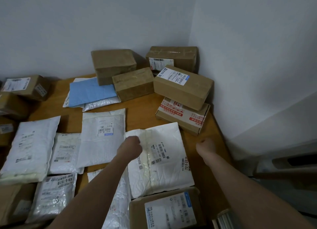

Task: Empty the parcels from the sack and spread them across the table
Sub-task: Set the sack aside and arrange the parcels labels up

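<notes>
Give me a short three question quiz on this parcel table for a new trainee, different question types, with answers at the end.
1. True or false: the blue mailer lies at the near edge of the table.
2. What does the labelled box at the far right rest on: A) a red-printed box, B) a white mailer, C) bare table?
3. Which hand is over the large white mailer?

Key: 1 false. 2 A, the red-printed box. 3 the left hand; the right hand is beside it.

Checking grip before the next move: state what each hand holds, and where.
Left hand lies curled over the white padded mailer's far left corner; a grip cannot be told. Right hand, curled, holds nothing.
</notes>
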